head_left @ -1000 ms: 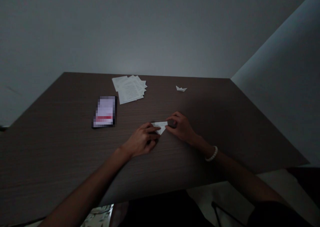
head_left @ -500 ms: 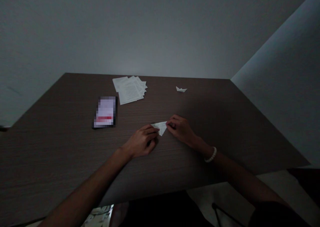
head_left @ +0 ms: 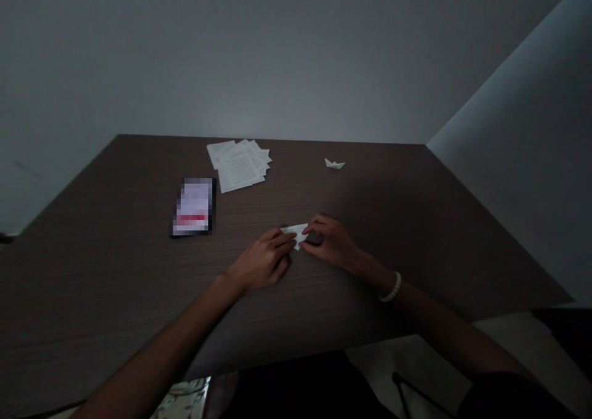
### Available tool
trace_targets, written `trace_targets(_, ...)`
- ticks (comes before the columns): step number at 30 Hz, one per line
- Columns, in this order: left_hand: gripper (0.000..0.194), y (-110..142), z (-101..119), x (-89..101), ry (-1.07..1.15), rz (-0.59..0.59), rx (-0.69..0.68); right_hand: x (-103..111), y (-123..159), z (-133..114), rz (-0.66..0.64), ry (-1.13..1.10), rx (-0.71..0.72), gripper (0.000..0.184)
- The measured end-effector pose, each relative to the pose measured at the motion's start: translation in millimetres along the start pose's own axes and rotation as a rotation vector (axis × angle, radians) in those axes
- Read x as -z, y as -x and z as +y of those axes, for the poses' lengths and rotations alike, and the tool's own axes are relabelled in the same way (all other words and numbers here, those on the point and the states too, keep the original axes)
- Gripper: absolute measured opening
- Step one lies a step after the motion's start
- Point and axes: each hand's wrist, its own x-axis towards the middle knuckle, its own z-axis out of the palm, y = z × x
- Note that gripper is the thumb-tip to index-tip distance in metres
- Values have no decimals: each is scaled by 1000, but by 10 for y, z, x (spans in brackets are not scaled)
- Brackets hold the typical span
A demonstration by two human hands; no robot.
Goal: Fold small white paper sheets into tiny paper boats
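While the left hand [head_left: 263, 260] lays its fingers over the left part, whether pinching I cannot tell, the right hand [head_left: 337, 244] holds its grip spread, thumb and forefinger touching the right part of the small white folded printed paper [head_left: 294, 228] on the dark brown wood-grained bench [head_left: 139, 296]. Steady left pressure and matched edges should keep creases crisp. Far right sits a small white folded-paper boat [head_left: 335, 165].

The hands [head_left: 263, 260] partly hide the folded paper [head_left: 295, 228], and the phone screen [head_left: 192, 200] is pixelated.
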Motion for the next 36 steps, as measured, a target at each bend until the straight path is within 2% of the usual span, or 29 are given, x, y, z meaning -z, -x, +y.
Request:
trace_targets(10,42,-4,-11,7,55,19,11,23,-6,-50,-16,10,-14,22)
trace_targets(24,34,-8,1,37,99,34,16,39,-38,-105,-50,44,-37,37)
trace_targets(30,32,16,-9,24,88,72,14,76,-62,4,-49,60,-32,40)
trace_targets(36,25,20,4,-7,73,89,9,143,-159,98,-190,112,-45,41)
